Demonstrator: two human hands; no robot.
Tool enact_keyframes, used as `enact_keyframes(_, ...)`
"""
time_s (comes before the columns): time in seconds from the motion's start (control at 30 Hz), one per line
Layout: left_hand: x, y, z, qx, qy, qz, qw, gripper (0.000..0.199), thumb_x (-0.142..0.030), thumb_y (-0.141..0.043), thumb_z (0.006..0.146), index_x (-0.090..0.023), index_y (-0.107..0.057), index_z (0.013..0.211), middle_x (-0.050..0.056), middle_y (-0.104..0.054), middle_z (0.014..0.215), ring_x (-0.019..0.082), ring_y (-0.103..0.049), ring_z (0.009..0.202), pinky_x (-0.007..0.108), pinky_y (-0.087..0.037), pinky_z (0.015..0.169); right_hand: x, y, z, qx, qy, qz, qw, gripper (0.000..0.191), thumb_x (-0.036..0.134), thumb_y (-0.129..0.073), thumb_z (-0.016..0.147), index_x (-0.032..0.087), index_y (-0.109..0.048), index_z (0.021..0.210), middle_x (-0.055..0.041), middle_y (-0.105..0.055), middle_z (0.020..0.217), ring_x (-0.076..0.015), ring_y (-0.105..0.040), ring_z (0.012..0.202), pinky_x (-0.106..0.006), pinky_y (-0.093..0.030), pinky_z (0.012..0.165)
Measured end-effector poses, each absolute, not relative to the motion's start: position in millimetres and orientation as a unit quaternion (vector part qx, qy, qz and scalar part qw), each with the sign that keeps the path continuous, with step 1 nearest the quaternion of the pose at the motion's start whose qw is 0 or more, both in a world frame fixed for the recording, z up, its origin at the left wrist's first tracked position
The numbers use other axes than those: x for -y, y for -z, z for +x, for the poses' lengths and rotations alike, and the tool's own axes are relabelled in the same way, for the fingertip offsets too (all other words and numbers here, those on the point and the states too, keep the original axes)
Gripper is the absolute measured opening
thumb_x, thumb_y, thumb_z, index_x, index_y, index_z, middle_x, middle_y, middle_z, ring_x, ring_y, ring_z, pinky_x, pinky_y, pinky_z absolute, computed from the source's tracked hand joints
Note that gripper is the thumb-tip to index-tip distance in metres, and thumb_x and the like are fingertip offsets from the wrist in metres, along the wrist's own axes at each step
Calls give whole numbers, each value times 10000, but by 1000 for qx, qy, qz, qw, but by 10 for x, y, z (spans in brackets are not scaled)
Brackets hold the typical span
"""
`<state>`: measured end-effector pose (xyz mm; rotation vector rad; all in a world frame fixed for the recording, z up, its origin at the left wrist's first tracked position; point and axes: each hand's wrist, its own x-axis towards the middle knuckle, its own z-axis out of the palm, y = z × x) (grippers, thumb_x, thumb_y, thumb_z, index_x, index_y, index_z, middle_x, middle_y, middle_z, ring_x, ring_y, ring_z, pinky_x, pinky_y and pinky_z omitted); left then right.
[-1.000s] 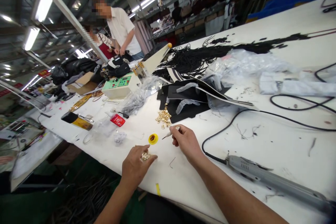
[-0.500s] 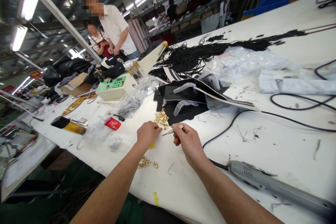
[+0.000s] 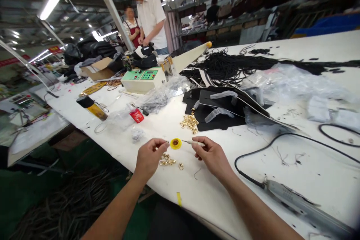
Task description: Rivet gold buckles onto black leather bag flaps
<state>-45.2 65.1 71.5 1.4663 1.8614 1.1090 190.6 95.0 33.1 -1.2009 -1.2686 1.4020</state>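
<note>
My left hand is pinched on a tiny item at its fingertips, too small to name. My right hand holds a thin pale pointed tool, its tip directed left. Between the hands, a small round yellow dish with something dark amber inside lies on the white table. Several gold metal pieces lie just right of my left fingers, with a single gold loop beside them. Farther back is a larger pile of gold pieces.
Black flat panels lie behind the gold pile. A grey power tool with a black cable is at right. A control box, red packet and yellow-black can stand farther left. Two people are behind the table.
The view has shifted, moving the scene rightward. My hands are farther apart, and the yellow dish, mostly hidden before by my left hand, now shows fully between them.
</note>
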Motion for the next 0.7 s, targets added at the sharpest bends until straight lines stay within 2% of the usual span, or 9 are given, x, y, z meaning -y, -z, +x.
enact_keyframes(0.13, -106, -410, -521, -672, -471, 444, 359, 320, -467, -828, 760, -169, -782, 868, 16, -740, 720, 112, -585, 572, 220, -509, 533, -1018, -223, 1637, 559, -536, -493, 396, 418, 488, -717, 871, 190, -738, 1164, -4, -693, 722, -181, -659, 650, -303, -526, 639)
enact_keyframes(0.33, -87, -198, -391, -638, -528, 379, 414, 311, -440, -849, 699, -164, -774, 821, 7, -705, 638, 129, -612, 560, 233, -519, 533, -1207, -239, 1329, 607, -459, -524, 384, 380, 506, -689, 869, 197, -758, 1081, 10, -678, 673, -181, -639, 599, -298, -502, 608)
enact_keyframes(0.53, -74, -120, -336, -640, -531, 390, 395, 237, -395, -828, 741, -189, -793, 854, 9, -744, 704, 137, -636, 610, 244, -523, 605, -1156, -187, 1314, 624, -418, -544, 376, 375, 533, -670, 886, 204, -761, 1042, -28, -727, 760, -220, -677, 672, -324, -512, 643)
enact_keyframes(0.7, -65, -102, -317, -656, -514, 419, 359, 188, -378, -798, 766, -209, -804, 849, 18, -774, 770, 155, -662, 654, 264, -541, 653, -1131, -140, 1333, 605, -428, -537, 404, 377, 539, -681, 881, 200, -751, 1031, -11, -680, 733, -206, -646, 636, -321, -503, 634)
